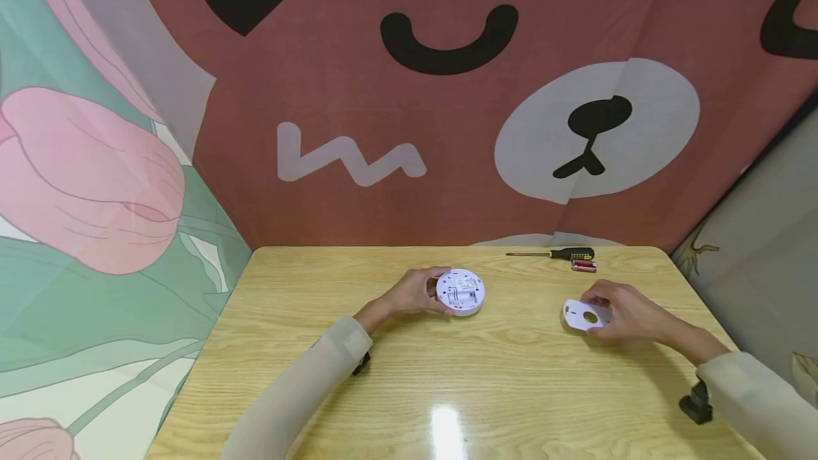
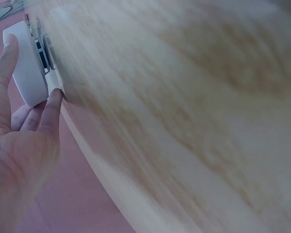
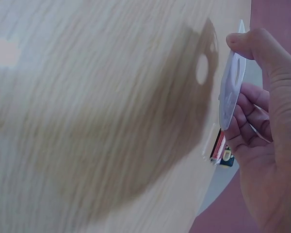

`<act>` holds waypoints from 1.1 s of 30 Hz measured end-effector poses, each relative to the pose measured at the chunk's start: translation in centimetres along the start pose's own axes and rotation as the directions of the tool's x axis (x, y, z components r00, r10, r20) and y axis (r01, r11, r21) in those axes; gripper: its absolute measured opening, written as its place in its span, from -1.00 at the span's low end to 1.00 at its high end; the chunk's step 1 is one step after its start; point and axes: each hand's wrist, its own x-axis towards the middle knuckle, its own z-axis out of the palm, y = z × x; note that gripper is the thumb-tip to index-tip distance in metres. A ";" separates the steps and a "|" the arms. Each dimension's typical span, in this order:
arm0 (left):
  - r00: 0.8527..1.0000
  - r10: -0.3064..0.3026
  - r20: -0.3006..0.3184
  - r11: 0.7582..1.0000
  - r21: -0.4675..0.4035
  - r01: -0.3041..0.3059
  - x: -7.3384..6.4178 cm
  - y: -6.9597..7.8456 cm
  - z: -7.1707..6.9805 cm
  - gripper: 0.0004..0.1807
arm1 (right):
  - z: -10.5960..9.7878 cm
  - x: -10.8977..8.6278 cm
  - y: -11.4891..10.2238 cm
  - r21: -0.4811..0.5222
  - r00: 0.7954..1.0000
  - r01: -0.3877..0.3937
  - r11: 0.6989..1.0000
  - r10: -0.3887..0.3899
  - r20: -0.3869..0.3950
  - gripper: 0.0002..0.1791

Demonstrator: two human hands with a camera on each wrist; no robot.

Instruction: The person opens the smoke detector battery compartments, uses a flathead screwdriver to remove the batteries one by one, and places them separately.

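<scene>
My left hand grips a round white device by its left edge, thumb on one side and fingers on the other. Its face towards the head camera shows slots and a battery compartment with metal contacts. In the left wrist view, the white rim of the device is close to the tabletop; whether it touches cannot be told. Over the right part of the table, my right hand pinches a thin white mounting plate with a round hole. The right wrist view shows this plate nearly edge-on, casting a shadow on the wood.
At the back right of the wooden table lies a screwdriver with a black and yellow handle. Red batteries lie just in front of it. A printed cloth hangs behind the table's back edge.
</scene>
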 end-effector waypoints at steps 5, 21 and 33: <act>1.000 0.001 -0.001 1.000 0.024 -0.001 0.1 -0.2 0.0 0.08 | 0.0 1.1 -0.8 0.016 1.000 0.022 1.000 -0.022 0.000 -0.44; 1.000 0.004 0.005 0.999 -0.038 -0.004 0.0 -0.2 0.1 0.08 | -0.2 4.9 -2.6 0.017 0.999 0.039 0.999 -0.039 -0.013 -0.46; 1.000 -0.024 -0.003 0.999 -0.044 0.024 -0.1 -0.1 0.1 0.07 | -0.5 7.3 -4.8 0.016 1.000 0.014 1.000 -0.014 0.008 -0.48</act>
